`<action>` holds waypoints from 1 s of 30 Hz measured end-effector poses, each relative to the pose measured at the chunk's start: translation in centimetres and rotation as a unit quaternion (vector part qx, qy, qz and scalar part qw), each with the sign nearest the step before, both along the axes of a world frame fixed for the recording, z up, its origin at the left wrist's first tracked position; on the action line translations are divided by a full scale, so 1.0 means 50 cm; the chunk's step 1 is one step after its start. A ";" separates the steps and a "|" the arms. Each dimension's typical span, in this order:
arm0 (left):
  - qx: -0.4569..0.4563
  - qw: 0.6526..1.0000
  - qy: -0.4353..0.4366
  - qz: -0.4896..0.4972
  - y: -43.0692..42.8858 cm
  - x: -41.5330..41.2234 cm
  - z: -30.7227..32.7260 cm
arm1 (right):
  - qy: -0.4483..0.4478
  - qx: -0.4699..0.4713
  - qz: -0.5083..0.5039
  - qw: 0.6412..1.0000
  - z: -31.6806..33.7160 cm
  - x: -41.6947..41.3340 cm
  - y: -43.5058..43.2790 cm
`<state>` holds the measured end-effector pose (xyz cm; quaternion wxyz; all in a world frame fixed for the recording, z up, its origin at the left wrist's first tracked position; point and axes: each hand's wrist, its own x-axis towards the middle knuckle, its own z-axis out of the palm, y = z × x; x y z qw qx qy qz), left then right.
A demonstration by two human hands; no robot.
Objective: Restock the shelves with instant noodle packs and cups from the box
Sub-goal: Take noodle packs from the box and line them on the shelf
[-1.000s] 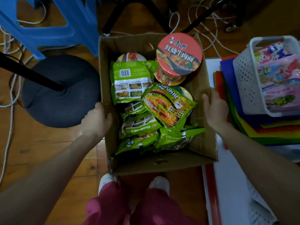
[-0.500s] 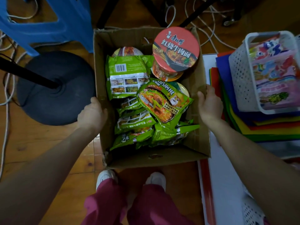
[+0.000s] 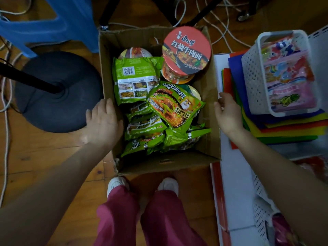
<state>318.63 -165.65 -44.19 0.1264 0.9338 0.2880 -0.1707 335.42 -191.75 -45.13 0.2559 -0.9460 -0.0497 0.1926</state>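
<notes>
Dim indoor light, soft and flat, with the top corners falling almost to black. The brightest patch is the white shelf board [image 3: 236, 174] on the right, while the wooden floor [image 3: 35, 148] stays a murky brown. A faint sheen lies on the green noodle packs [image 3: 175, 107], and the print on the red cup lid [image 3: 187, 50] reads sharp. Deep shadow fills the near end of the box [image 3: 166, 162]. The left hand [image 3: 102, 121] is smeared by motion blur, and the white basket [image 3: 253, 77] looks soft. Wide-angle distortion curves both forearms and bends the frame edges
</notes>
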 end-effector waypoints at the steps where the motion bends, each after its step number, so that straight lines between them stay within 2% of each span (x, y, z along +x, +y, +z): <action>1: 0.007 0.999 -0.024 -0.036 -0.009 -0.004 0.000 | -0.028 0.010 0.010 1.000 0.007 -0.012 -0.003; 4: -0.008 0.988 -0.047 -0.144 -0.041 -0.002 -0.004 | -0.096 0.011 0.095 0.991 0.016 -0.048 -0.006; 7: -0.051 0.978 0.047 -0.195 -0.071 0.016 -0.012 | -0.059 -0.023 0.185 0.981 -0.005 -0.075 0.007; 10: -0.025 0.967 0.108 -0.227 -0.086 0.025 -0.048 | -0.028 -0.081 0.233 0.969 -0.045 -0.083 0.027; 14: -0.017 0.966 0.143 -0.215 -0.090 0.026 -0.107 | -0.025 -0.098 0.248 0.964 -0.088 -0.085 0.051; 17: -0.050 0.969 0.146 -0.192 -0.090 0.026 -0.129 | -0.053 -0.036 0.199 0.978 -0.102 -0.090 0.063; 23: -0.082 0.981 0.068 -0.165 -0.069 0.012 -0.049 | -0.079 0.067 0.127 0.986 -0.025 -0.094 0.062; 27: -0.150 0.981 -0.049 -0.116 -0.065 -0.013 0.056 | -0.106 0.075 0.066 0.989 0.075 -0.091 0.063; 30: -0.175 0.975 -0.127 -0.040 -0.065 -0.032 0.154 | -0.114 0.088 0.029 0.989 0.158 -0.101 0.050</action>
